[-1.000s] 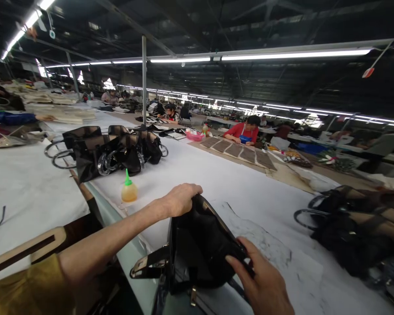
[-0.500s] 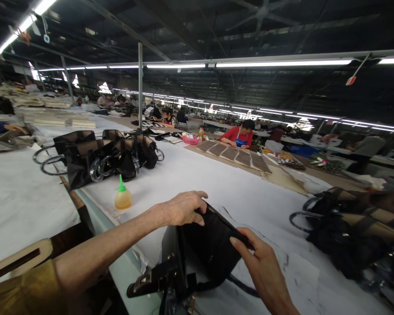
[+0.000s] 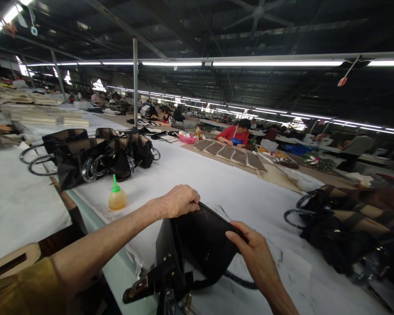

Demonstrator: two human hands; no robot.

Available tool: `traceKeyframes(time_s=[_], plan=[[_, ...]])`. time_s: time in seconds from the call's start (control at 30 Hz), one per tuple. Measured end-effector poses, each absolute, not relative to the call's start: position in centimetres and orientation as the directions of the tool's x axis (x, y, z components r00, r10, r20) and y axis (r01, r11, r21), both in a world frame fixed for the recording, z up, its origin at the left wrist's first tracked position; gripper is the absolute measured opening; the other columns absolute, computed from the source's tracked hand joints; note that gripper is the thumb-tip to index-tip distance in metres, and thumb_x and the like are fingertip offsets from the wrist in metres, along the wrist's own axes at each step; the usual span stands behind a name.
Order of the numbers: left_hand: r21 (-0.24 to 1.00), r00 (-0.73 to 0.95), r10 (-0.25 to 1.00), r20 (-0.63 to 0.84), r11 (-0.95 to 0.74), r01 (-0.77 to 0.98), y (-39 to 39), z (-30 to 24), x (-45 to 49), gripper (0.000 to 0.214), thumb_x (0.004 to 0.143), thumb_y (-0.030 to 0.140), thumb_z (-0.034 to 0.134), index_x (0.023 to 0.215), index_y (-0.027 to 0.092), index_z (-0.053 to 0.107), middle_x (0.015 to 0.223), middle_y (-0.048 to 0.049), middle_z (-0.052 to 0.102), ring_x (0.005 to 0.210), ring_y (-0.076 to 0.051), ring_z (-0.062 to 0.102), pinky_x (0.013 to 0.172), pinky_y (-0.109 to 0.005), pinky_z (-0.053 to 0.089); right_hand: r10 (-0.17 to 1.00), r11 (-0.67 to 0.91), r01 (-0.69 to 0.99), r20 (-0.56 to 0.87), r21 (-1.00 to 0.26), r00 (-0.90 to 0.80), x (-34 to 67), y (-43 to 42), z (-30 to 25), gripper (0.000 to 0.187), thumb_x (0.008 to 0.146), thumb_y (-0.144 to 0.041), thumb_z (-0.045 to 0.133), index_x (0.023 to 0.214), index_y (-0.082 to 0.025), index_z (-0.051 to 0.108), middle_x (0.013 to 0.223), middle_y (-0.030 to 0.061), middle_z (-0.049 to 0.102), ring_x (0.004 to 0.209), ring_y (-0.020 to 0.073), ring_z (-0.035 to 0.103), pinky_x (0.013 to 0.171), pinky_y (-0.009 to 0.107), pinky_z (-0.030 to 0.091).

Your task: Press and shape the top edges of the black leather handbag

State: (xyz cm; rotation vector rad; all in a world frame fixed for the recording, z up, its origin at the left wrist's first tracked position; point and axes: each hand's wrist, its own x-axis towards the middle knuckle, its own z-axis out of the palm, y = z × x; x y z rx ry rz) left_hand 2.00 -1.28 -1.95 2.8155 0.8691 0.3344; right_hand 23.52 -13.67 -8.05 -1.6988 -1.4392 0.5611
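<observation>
Two bare hands worked on one black bag (image 3: 206, 249), which stood on the near edge of the white-covered worktop (image 3: 184, 175), its mouth gaping. At the bag's near left corner a dark strap (image 3: 147, 284) stuck out, and a curved handle (image 3: 241, 282) showed beyond its lower right side. The right hand (image 3: 254, 249) pinched the right part of the bag's rim between thumb and fingers; the left hand (image 3: 180, 201) was closed over the rim's far left end, so the edge ran nearly straight between them.

Judged by its look, the bag was well advanced: body formed, strap and handle on, metal fittings in place. What remained on its rim or inside could not be told.

Right of the bag sat a cluster of similar bags (image 3: 344, 232); beyond it to the left stood a squeeze bottle (image 3: 117, 199) with a green nozzle, and behind that another group of black bags (image 3: 82, 157). Whether either batch was finished was unclear. Farther beyond the bag, brown panels (image 3: 230, 153) lay before a co-worker in red (image 3: 228, 133).
</observation>
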Motion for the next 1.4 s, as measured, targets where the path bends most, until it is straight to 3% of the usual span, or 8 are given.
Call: traceKeyframes(time_s=[0.17,0.33,0.7,0.9,1.03,1.27,1.4], plan=[[0.160,0.806,0.567,0.173,-0.823,0.545,-1.4,-1.7,2.0,0.011,0.077,0.022,0.053,0.070,0.020,0.061,0.069,0.0007,0.064,0.061,-0.012,0.054,0.055,-0.021,0.032,0.941,-0.018,0.607,0.191,-0.795,0.278,23.2,-13.4,-8.2,0.033,0.079,-0.045,0.056,0.099,-0.020,0.066,0.096,0.0025,0.067,0.093,0.0260,0.056,0.084,0.033,0.038],[0.151,0.784,0.583,0.211,-0.812,0.563,-1.4,-2.2,1.9,0.012,0.078,0.026,0.054,0.070,0.020,0.061,0.067,0.0007,0.063,0.061,-0.013,0.053,0.054,-0.021,0.031,0.944,0.002,0.620,0.205,-0.785,0.257,23.0,-13.6,-8.0,0.028,0.080,-0.045,0.055,0.089,-0.021,0.067,0.082,0.0010,0.067,0.080,0.0249,0.058,0.074,0.033,0.041],[0.234,0.794,0.555,0.249,-0.830,0.507,-1.0,-2.8,2.0,0.014,0.078,0.025,0.054,0.068,0.017,0.060,0.062,0.0007,0.059,0.055,-0.010,0.048,0.053,-0.019,0.032,0.907,0.003,0.473,0.201,-0.881,0.369,23.0,-13.6,-8.7,0.032,0.071,-0.042,0.063,0.094,-0.019,0.066,0.088,0.0018,0.066,0.084,0.0251,0.055,0.078,0.034,0.040],[0.244,0.788,0.566,0.241,-0.821,0.515,-1.1,-2.8,2.1,0.017,0.079,0.024,0.052,0.065,0.017,0.057,0.061,0.0003,0.057,0.054,-0.010,0.046,0.052,-0.020,0.032,0.925,0.012,0.455,0.183,-0.890,0.334,23.5,-14.4,-8.4,0.036,0.067,-0.038,0.065,0.098,-0.019,0.066,0.089,0.0020,0.065,0.069,0.0205,0.050,0.070,0.034,0.041],[0.248,0.787,0.569,0.238,-0.819,0.517,-1.1,-2.8,2.0,0.019,0.080,0.026,0.050,0.065,0.017,0.057,0.061,0.0001,0.057,0.054,-0.010,0.046,0.053,-0.020,0.032,0.923,0.037,0.492,0.218,-0.870,0.317,23.7,-15.0,-8.2,0.033,0.070,-0.037,0.064,0.097,-0.019,0.067,0.089,0.0026,0.064,0.071,0.0204,0.049,0.070,0.034,0.041],[0.246,0.785,0.572,0.238,-0.817,0.521,-1.0,-2.9,1.9,0.020,0.081,0.027,0.049,0.064,0.017,0.055,0.061,0.0002,0.056,0.054,-0.010,0.045,0.054,-0.020,0.032,0.947,0.014,0.417,0.146,-0.909,0.286,23.5,-15.1,-7.4,0.033,0.073,-0.044,0.060,0.093,-0.019,0.068,0.091,0.0041,0.065,0.080,0.0229,0.054,0.071,0.031,0.043],[0.246,0.783,0.576,0.234,-0.814,0.526,-1.0,-3.0,2.0,0.020,0.080,0.026,0.049,0.064,0.017,0.055,0.060,0.0001,0.056,0.053,-0.010,0.044,0.054,-0.021,0.031,0.952,-0.053,0.399,0.074,-0.915,0.296,23.0,-14.6,-5.9,0.034,0.081,-0.047,0.048,0.083,-0.019,0.069,0.072,0.0014,0.059,0.068,0.0184,0.049,0.063,0.028,0.039]])
